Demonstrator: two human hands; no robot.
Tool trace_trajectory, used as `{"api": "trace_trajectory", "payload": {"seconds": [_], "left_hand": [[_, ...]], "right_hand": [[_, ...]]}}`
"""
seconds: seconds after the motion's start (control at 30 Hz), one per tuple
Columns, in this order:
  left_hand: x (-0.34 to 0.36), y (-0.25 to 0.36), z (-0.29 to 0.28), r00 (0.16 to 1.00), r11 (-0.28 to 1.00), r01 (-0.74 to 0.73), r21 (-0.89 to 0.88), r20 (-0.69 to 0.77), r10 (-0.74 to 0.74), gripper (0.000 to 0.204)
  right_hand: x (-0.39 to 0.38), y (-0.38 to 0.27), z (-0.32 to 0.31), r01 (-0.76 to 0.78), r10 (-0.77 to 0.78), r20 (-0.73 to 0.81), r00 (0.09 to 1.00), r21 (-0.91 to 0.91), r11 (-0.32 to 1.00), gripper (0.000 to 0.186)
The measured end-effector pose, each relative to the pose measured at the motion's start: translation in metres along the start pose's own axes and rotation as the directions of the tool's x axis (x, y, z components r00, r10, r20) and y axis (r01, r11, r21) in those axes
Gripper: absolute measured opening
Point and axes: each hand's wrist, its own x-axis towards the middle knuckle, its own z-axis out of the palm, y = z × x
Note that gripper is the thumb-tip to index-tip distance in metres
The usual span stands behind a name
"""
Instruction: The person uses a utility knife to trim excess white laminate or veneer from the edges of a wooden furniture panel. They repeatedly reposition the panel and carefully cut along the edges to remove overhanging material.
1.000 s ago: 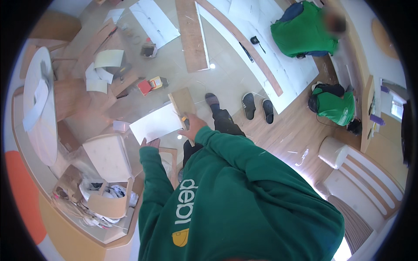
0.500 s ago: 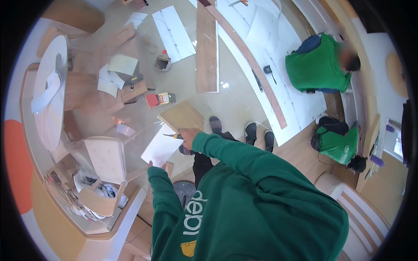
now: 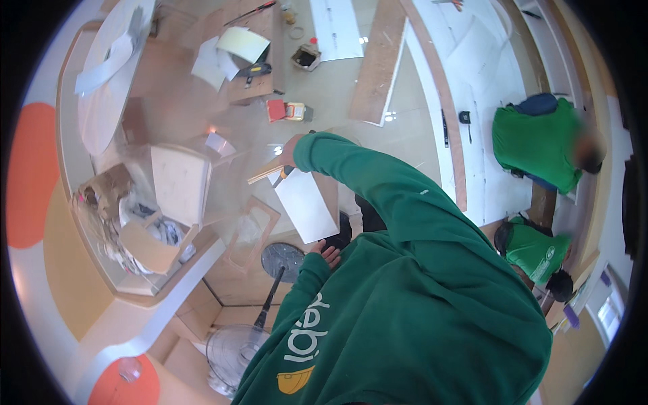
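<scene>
My right hand (image 3: 290, 154) is closed on a utility knife (image 3: 283, 174) with a yellow-orange and dark handle. The same hand is against a brown wooden board (image 3: 265, 171), whose pale edge sticks out to its left; whether it grips the board too, I cannot tell. A white rectangular sheet (image 3: 307, 210) lies slanting just below the knife, over part of the board. By the sheet's near end, my left hand (image 3: 329, 255) is open, palm up with fingers apart, and holds nothing.
A standing fan (image 3: 233, 354) with a round base (image 3: 282, 262) is close on the left. Beyond are a white chair (image 3: 179, 182), a red box (image 3: 275, 110) and a bench (image 3: 263, 30) with curved offcuts. Two people in green crouch at right beside large white panels (image 3: 480, 182).
The white sheet has turned and shifted right, and my left hand has come off it. My right hand has moved up with the knife, and the board has tilted. My view has shifted.
</scene>
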Motion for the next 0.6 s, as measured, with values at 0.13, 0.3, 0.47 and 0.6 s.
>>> {"api": "trace_trajectory", "payload": {"seconds": [0.13, 0.3, 0.47, 0.6], "left_hand": [[-0.01, 0.02, -0.026, 0.826, 0.64, -0.423, 0.641, -0.018, 0.564, 0.074], [0.007, 0.036, -0.014, 0.563, 0.293, -0.426, 0.856, -0.003, 0.826, 0.084], [0.003, 0.045, -0.002, 0.58, 0.218, -0.455, 0.863, 0.102, 0.808, 0.071], [-0.008, 0.056, 0.003, 0.581, 0.332, -0.549, 0.767, 0.064, 0.812, 0.065]], "right_hand": [[0.005, -0.013, -0.015, 0.039, -0.042, 0.025, 0.999, 0.12, 0.992, 0.026], [-0.023, -0.007, -0.022, 0.146, -0.002, -0.504, 0.864, 0.247, 0.958, 0.03], [-0.089, -0.01, 0.017, -0.226, 0.627, -0.496, 0.601, 0.647, 0.729, 0.033], [-0.139, -0.043, 0.097, -0.352, 0.894, -0.264, 0.362, 0.849, 0.394, 0.029]]}}
